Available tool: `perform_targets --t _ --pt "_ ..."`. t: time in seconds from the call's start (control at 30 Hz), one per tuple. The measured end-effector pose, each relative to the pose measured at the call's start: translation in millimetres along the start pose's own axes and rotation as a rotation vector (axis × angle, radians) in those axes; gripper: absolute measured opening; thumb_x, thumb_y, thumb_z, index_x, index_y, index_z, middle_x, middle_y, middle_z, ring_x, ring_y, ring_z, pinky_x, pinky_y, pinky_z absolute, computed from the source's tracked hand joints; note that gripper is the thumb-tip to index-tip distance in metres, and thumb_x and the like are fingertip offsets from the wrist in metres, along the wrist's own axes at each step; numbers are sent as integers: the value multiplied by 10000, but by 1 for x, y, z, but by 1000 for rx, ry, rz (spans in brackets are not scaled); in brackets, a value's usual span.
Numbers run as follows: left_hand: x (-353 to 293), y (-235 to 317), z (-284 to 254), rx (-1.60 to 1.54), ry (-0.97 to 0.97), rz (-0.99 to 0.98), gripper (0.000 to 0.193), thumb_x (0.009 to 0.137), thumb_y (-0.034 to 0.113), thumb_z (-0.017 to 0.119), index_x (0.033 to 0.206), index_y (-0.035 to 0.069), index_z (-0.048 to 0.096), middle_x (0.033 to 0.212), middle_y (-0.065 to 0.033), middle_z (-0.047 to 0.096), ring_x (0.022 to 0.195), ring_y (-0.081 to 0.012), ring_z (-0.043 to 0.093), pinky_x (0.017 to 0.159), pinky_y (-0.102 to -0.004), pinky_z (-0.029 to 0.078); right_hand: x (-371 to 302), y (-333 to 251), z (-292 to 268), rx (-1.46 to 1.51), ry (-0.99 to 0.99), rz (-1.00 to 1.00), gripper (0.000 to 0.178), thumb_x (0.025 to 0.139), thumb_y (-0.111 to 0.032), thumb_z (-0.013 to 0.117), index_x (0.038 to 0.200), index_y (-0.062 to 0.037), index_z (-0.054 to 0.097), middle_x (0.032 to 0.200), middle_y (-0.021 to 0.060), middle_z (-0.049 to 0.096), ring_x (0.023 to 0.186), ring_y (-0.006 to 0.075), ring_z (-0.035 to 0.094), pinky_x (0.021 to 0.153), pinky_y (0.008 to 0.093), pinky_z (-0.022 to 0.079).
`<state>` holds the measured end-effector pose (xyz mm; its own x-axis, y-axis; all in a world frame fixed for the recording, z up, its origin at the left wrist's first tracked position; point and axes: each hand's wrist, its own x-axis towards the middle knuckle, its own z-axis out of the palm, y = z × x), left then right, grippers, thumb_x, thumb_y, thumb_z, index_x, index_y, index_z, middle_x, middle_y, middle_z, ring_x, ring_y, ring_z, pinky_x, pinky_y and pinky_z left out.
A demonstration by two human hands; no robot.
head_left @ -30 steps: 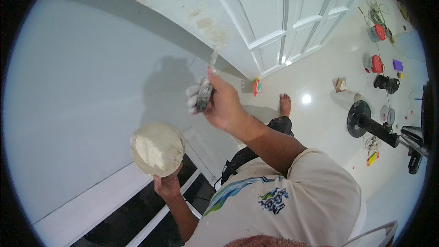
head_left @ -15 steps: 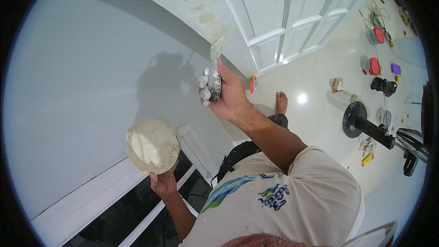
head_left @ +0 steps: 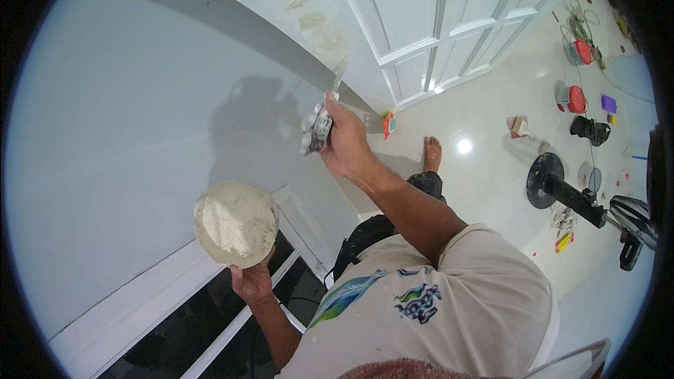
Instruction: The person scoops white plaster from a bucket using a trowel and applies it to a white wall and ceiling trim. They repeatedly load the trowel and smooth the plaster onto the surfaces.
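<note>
My left hand [head_left: 251,283] holds up a round bowl [head_left: 201,238] from below, its fingers mostly behind it. Smooth cream-white putty [head_left: 233,223] fills the bowl. Higher up, my right hand [head_left: 345,137] is closed around the dark, smeared handle of a putty knife [head_left: 321,132]. White paste coats the fingertips. The knife's thin blade points up at the wall corner, seen nearly edge-on; whether it touches the wall I cannot tell. Beige patches [head_left: 314,22] mark the pale wall just above the blade.
A white panelled door [head_left: 428,42] stands right of the corner. Below my left arm is a dark-paned, white-framed window [head_left: 182,323]. On the glossy floor, a black fan [head_left: 562,189], red-topped buckets [head_left: 577,100], a black bag [head_left: 591,131] and a brush [head_left: 519,127] stand or lie about.
My right hand has turned and shifted slightly left, so the putty knife's blade, earlier seen broad with putty on it, now shows nearly edge-on. The left hand and bowl have stayed put.
</note>
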<state>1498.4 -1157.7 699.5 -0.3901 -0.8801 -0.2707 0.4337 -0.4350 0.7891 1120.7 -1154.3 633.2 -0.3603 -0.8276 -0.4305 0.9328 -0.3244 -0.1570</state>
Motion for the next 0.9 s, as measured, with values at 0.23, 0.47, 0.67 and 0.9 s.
perform_targets --t 0.23,0.47,0.67,0.9 --pt "-4 -2 -4 12 15 -1 938 935 256 783 1668 45 236 1671 -280 344 1506 -505 412 1113 -761 466 7 12 14 -203 30 60 334 1141 -414 470 1067 -99 551 810 119 684 624 263 694 546 435 593" --pt "-7 -7 -15 -49 10 19 935 948 258 765 1680 49 222 1692 -256 331 1507 -488 418 1124 -759 456 14 -24 -30 65 35 132 352 1127 -448 492 1074 -106 561 831 113 668 642 267 658 565 437 558" --pt "-4 -10 -13 -31 30 28 920 958 285 746 1672 56 212 1681 -273 325 1508 -507 405 1125 -754 467 -2 -38 37 236 -58 222 361 1122 -473 503 1077 -121 565 818 102 667 671 260 647 595 411 531" --pt "0 -11 -10 -49 -13 49 933 948 283 756 1676 67 213 1687 -273 321 1515 -505 397 1124 -756 461 -37 -31 62 194 -101 95 401 1116 -475 521 1021 -90 583 871 105 648 738 250 641 622 411 531"
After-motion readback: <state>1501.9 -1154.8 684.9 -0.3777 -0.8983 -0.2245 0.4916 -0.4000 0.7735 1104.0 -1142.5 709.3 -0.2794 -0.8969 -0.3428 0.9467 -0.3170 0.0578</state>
